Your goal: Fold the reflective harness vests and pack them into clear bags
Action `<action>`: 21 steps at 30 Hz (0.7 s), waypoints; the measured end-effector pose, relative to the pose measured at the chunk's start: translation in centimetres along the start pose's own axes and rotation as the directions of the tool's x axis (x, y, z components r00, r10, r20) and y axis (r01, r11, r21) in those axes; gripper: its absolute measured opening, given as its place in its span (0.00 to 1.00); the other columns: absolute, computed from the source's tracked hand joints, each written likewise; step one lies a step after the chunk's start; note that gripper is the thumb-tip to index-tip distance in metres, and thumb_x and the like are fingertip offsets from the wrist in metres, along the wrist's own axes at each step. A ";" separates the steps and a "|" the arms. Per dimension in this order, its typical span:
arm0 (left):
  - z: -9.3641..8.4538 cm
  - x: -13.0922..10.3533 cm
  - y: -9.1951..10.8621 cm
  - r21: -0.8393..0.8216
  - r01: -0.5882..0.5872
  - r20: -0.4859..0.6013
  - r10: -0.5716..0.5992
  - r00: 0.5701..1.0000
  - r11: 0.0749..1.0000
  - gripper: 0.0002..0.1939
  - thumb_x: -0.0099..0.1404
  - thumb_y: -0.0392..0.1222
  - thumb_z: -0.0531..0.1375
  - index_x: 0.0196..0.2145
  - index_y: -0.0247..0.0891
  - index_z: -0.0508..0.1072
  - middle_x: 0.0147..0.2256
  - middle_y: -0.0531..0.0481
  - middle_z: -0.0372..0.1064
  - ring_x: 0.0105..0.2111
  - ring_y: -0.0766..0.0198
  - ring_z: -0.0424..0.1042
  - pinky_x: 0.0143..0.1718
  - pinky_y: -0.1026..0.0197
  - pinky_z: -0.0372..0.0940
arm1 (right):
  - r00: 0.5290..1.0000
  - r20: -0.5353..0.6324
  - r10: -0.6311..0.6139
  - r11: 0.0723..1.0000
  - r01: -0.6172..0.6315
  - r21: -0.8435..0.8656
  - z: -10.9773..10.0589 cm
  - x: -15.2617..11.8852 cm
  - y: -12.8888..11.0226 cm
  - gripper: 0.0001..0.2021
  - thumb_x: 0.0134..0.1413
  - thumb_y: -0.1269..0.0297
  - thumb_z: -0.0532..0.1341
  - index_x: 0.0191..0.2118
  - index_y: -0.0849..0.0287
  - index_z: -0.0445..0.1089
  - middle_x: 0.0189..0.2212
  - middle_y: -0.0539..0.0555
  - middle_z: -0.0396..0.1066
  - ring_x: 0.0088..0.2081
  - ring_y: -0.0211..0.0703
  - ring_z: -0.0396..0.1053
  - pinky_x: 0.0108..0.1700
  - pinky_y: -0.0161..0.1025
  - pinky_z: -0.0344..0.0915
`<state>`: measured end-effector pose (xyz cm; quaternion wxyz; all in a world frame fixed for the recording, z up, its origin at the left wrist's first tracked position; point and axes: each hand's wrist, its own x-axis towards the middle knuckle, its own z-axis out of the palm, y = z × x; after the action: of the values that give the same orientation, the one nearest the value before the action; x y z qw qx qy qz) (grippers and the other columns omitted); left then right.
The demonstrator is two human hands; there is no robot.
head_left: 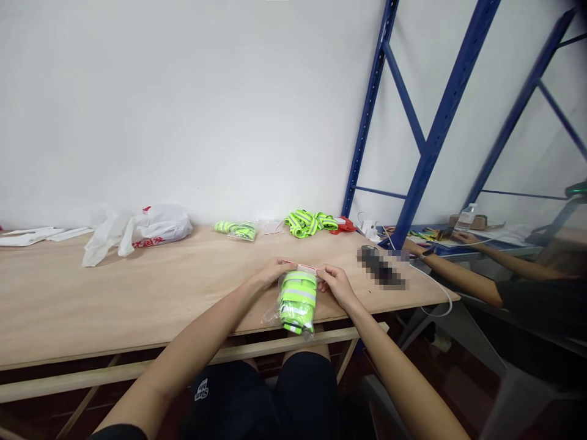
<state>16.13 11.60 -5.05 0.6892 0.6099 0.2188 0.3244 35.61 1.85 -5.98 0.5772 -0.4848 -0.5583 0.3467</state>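
Observation:
A clear zip bag (306,267) with a red-lined top edge hangs between my two hands at the front edge of the table. Inside it sits a folded reflective vest (298,299), neon yellow-green with silver-grey stripes. My left hand (274,269) pinches the bag's top left corner. On the other side, my right hand (337,284) has its fingers closed on the top right corner. The lower part of the bag reaches over the table's edge, above my lap.
Packed neon bundles (243,230) lie by the wall, with a loose pile of neon straps (309,223) and a red item (343,225) farther right. A white plastic bag (160,226) is at left. Blue rack posts (424,153) rise at right, where another person's arm (458,275) reaches.

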 end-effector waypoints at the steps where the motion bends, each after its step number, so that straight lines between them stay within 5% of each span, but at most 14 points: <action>1: 0.0 0.0 0.0 -0.004 0.012 0.001 -0.012 1.000 1.000 0.22 0.44 0.52 0.75 0.27 0.31 0.76 0.24 0.49 0.71 0.24 0.67 0.66 0.28 0.62 0.60 | 1.000 -0.002 0.000 1.000 0.000 0.001 0.0 0.0 0.0 0.16 0.47 0.50 0.66 0.22 0.57 0.68 0.18 0.49 0.68 0.19 0.37 0.64 0.23 0.34 0.61; 11: -0.3 0.6 -0.5 0.017 -0.021 -0.109 0.023 0.994 1.000 0.23 0.38 0.51 0.77 0.25 0.33 0.76 0.23 0.51 0.71 0.24 0.67 0.67 0.29 0.63 0.61 | 0.999 -0.006 -0.034 0.999 0.033 -0.023 0.1 0.1 0.2 0.19 0.47 0.46 0.67 0.23 0.57 0.69 0.17 0.48 0.67 0.19 0.37 0.63 0.24 0.34 0.60; 21: 0.1 -0.2 0.2 0.014 0.028 -0.045 -0.027 0.999 1.000 0.20 0.43 0.50 0.76 0.27 0.31 0.78 0.24 0.47 0.73 0.24 0.65 0.68 0.29 0.61 0.62 | 1.000 0.007 -0.022 1.000 0.022 -0.019 0.1 0.1 0.3 0.20 0.47 0.44 0.67 0.24 0.58 0.69 0.17 0.49 0.68 0.19 0.37 0.64 0.24 0.34 0.62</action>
<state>16.02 11.39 -4.88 0.6839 0.6045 0.2448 0.3269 35.57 2.02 -6.24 0.5745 -0.4828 -0.5689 0.3365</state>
